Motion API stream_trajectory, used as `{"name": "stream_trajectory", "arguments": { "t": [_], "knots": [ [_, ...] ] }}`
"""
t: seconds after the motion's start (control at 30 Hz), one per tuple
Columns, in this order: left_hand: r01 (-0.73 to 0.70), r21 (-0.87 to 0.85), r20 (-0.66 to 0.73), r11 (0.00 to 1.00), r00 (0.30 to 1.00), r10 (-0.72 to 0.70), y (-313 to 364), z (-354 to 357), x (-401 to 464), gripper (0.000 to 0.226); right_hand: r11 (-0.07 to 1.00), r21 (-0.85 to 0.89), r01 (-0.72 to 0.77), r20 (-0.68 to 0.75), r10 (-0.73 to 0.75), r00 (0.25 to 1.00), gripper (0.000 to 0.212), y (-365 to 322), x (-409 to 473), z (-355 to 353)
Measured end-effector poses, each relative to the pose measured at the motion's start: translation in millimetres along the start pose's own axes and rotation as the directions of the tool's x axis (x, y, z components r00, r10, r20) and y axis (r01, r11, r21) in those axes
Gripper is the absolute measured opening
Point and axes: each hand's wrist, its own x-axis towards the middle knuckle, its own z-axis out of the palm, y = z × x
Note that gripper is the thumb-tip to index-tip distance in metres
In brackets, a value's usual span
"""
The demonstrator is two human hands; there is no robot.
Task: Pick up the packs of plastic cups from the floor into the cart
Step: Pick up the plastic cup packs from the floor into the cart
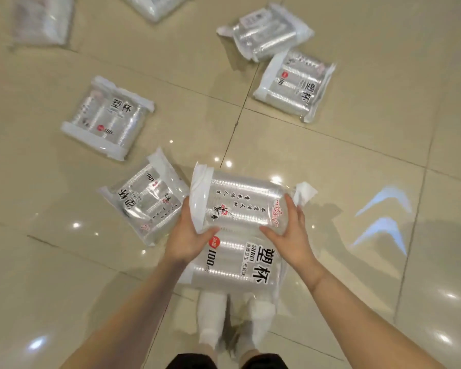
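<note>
Above the glossy beige tiled floor (330, 161), in front of the person's white shoes, a flat clear plastic pack of stacked transparent cups with black printed characters (240, 235) is held off the tiles between both hands. The left hand (189, 235) is wrapped round the pack's left edge, thumb laid over the top face and fingers hidden underneath; the right hand (288, 230) is clamped on the right edge in the same way. The cart is not in view.

Six more packs of the same kind are seen on the floor: one just left of the held pack (147, 198), one further left near a tile seam (107, 115), two touching or overlapping at the upper right (293, 83) (266, 31), and two blurred ones at the top edge (41, 20) (155, 5).

The pack is judged light, since only thin cups and film are carried. The film is likely slick and loose, and the white crimped end flaps would probably stretch or slip if pinched alone. The nested cup columns give stiffness along their length but are likely to be crushed or cracked if squeezed hard across. A hold on the two long edges, with fingers beneath for support, is judged soundest, and gentle pressure should suffice
</note>
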Motion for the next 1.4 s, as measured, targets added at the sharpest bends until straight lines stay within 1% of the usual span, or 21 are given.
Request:
{"name": "stream_trajectory", "arguments": {
  "t": [0.07, 0.13, 0.23, 0.33, 0.4, 0.53, 0.7, 0.9, 1.07, 1.2, 1.3, 1.4],
  "knots": [
    [-0.009, -0.02, -0.041, 1.0, 0.999, 0.009, 47.4, -37.1, -38.3, 0.099, 0.998, -0.041, 0.051, 0.024, -0.05, 0.998, 0.094, -57.2, -31.0, -34.7],
    [0.014, -0.048, -0.098, 0.999, 0.995, -0.019, 91.4, -72.4, -78.1, 0.101, 0.99, -0.076, 0.115, 0.046, -0.112, 0.993, 0.094, -111.4, -61.9, -65.9],
    [0.045, -0.11, -0.183, 0.993, 0.981, -0.065, 135.9, -114.2, -136.0, 0.102, 0.965, -0.144, 0.221, 0.11, -0.206, 0.972, 0.095, -177.5, -104.8, -98.1],
    [0.064, -0.191, -0.29, 0.98, 0.95, -0.118, 163.9, -151.8, -193.0, 0.097, 0.919, -0.168, 0.356, 0.187, -0.325, 0.927, 0.097, -235.6, -141.4, -113.5],
    [0.086, -0.236, -0.333, 0.968, 0.928, -0.164, 170.3, -177.1, -226.5, 0.096, 0.885, -0.171, 0.433, 0.224, -0.393, 0.892, 0.098, -268.9, -164.8, -114.6],
    [0.062, -0.296, -0.443, 0.953, 0.875, -0.195, 169.2, -233.6, -283.5, 0.098, 0.816, -0.165, 0.554, 0.311, -0.49, 0.814, 0.097, -326.9, -210.5, -91.7],
    [0.008, -0.32, -0.616, 0.947, 0.757, -0.215, 147.0, -307.6, -360.5, 0.094, 0.716, -0.128, 0.686, 0.421, -0.587, 0.692, 0.095, -392.0, -270.0, -32.5],
    [0.054, -0.419, -0.689, 0.906, 0.631, -0.356, 83.4, -377.0, -460.4, 0.089, 0.595, -0.047, 0.802, 0.565, -0.647, 0.513, 0.095, -446.2, -351.3, 68.3],
    [0.104, -0.436, -0.771, 0.894, 0.468, -0.431, 5.6, -438.0, -536.9, 0.086, 0.517, 0.028, 0.856, 0.67, -0.645, 0.367, 0.093, -476.6, -433.8, 181.2],
    [0.155, -0.451, -0.788, 0.879, 0.394, -0.474, -61.1, -490.2, -606.3, 0.085, 0.473, 0.088, 0.877, 0.715, -0.643, 0.274, 0.091, -493.9, -508.5, 276.6],
    [0.162, -0.457, -0.805, 0.875, 0.344, -0.484, -114.4, -526.5, -660.5, 0.087, 0.442, 0.131, 0.887, 0.745, -0.634, 0.206, 0.091, -503.5, -566.7, 345.6],
    [0.167, -0.491, -0.816, 0.855, 0.254, -0.519, -161.2, -555.9, -707.9, 0.089, 0.408, 0.152, 0.9, 0.777, -0.612, 0.146, 0.09, -512.0, -620.4, 409.3]
  ]
}}
